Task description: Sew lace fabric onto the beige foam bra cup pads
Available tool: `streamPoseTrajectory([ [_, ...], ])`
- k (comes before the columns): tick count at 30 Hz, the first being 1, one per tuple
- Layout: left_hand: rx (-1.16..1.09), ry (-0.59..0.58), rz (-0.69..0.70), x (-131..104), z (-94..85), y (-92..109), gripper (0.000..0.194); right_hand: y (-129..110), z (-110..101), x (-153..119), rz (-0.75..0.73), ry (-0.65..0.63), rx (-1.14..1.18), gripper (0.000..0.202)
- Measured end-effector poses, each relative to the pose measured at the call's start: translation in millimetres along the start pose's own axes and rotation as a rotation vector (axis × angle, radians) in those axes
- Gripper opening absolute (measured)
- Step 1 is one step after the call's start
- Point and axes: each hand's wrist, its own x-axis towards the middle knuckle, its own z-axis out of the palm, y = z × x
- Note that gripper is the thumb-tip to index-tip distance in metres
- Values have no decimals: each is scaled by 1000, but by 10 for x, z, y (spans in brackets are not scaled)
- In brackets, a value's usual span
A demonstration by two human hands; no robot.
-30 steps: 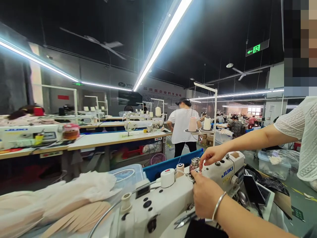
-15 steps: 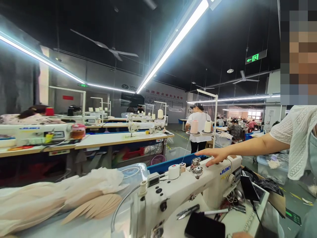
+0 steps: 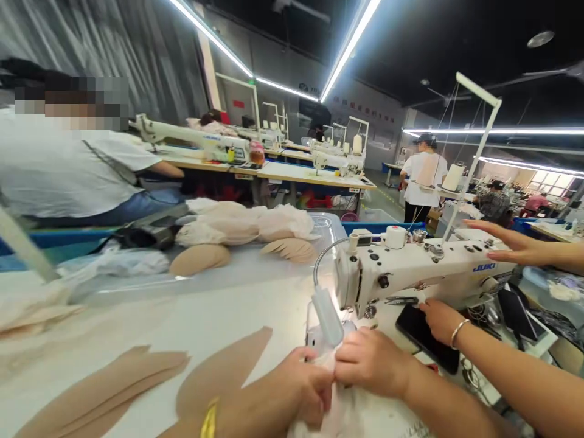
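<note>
Fingers of the left hand (image 3: 306, 383) and right hand (image 3: 373, 364) are closed on pale fabric (image 3: 326, 361) before the JUKI sewing machine (image 3: 422, 267). A co-worker's bangled hand (image 3: 441, 321) overlaps the black smartphone (image 3: 424, 340) nearby.

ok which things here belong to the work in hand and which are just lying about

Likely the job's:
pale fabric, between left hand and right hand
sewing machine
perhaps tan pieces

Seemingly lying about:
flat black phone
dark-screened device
Likely the job's:
pale fabric, between left hand and right hand
sewing machine
perhaps tan pieces

Seemingly lying about:
flat black phone
dark-screened device
</note>
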Motion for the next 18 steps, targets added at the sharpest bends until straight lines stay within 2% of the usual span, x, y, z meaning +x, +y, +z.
streamPoseTrajectory([
  [1, -10, -17, -16, 41, 90, -81, 27, -97, 113, -6, 31, 13, 10, 19],
  [3, -15, -33, -36, 137, 229, -197, 15, -159, 194, -42, 99, 47, 46, 21],
  [6, 9, 5, -72, 219, 310, -202, 18, -114, 123, -104, 164, 76, 123, 25],
  [11, 154, 30, -68, 185, 332, -122, 18, -128, 7, -116, 220, 82, 184, 25],
  [18, 262, 53, -156, 229, 561, -356, 26, -136, 51, -124, 266, 92, 160, 25],
])
